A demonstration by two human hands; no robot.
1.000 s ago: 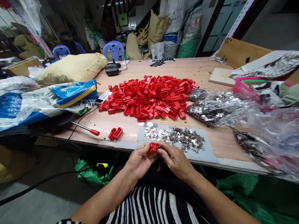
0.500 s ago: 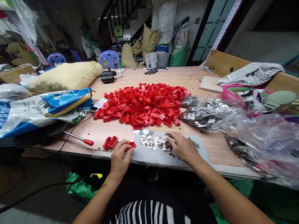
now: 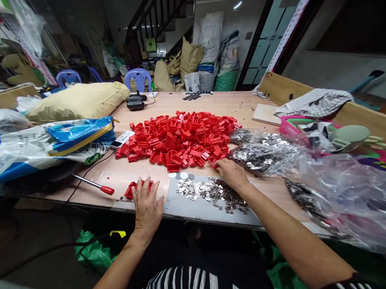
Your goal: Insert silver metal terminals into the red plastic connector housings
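My left hand (image 3: 147, 206) lies flat with spread fingers at the table's front edge, its fingertips over a small group of red plastic parts (image 3: 130, 190). My right hand (image 3: 232, 173) reaches forward to the near right edge of the big heap of red plastic parts (image 3: 176, 139), fingertips touching a red piece there; whether it grips one is hidden. Between my hands, small shiny metal pieces (image 3: 209, 191) lie scattered on a grey sheet (image 3: 197, 208).
Clear bags of metal pieces (image 3: 262, 150) lie to the right, with a big crumpled plastic bag (image 3: 351, 195) beyond. A red-tipped tool (image 3: 93, 186) and blue-white sacks (image 3: 47, 143) are on the left. A yellow sack (image 3: 77, 102) and a black device (image 3: 135, 103) lie further back.
Both hands left the red part held over my lap. The left hand set it down by the small red group and now lies flat; the right moved over the metal pieces to the red heap.
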